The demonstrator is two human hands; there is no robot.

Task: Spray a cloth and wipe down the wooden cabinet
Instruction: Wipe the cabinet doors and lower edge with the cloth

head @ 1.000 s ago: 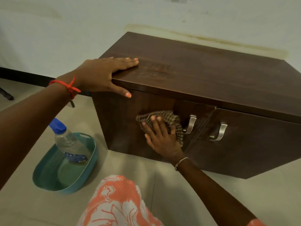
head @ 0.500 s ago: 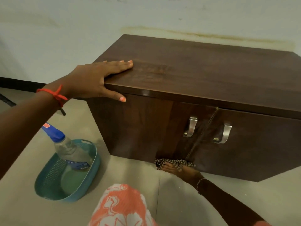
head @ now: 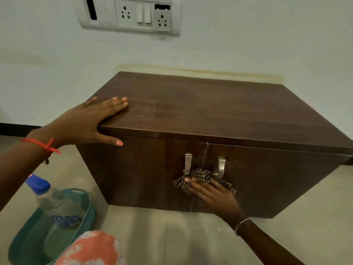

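Observation:
A low dark wooden cabinet (head: 219,111) stands on the floor against the wall, with two doors and two metal handles (head: 188,163). My left hand (head: 89,121) lies flat on the top's front left corner, thumb hooked over the edge. My right hand (head: 214,196) presses a checked cloth (head: 202,175) with straight fingers against the door fronts, just below the handles where the doors meet. A clear spray bottle (head: 51,199) with a blue cap leans in a teal basin at the lower left.
The teal basin (head: 86,215) sits on the tiled floor left of the cabinet. My knee in orange and white fabric (head: 91,249) is at the bottom edge. A switch and socket panel (head: 129,14) is on the wall above.
My right hand swept the cloth from the left door down to the cabinet's bottom edge, then back up to just below the handles. The view tilted up. My left hand stayed on the corner.

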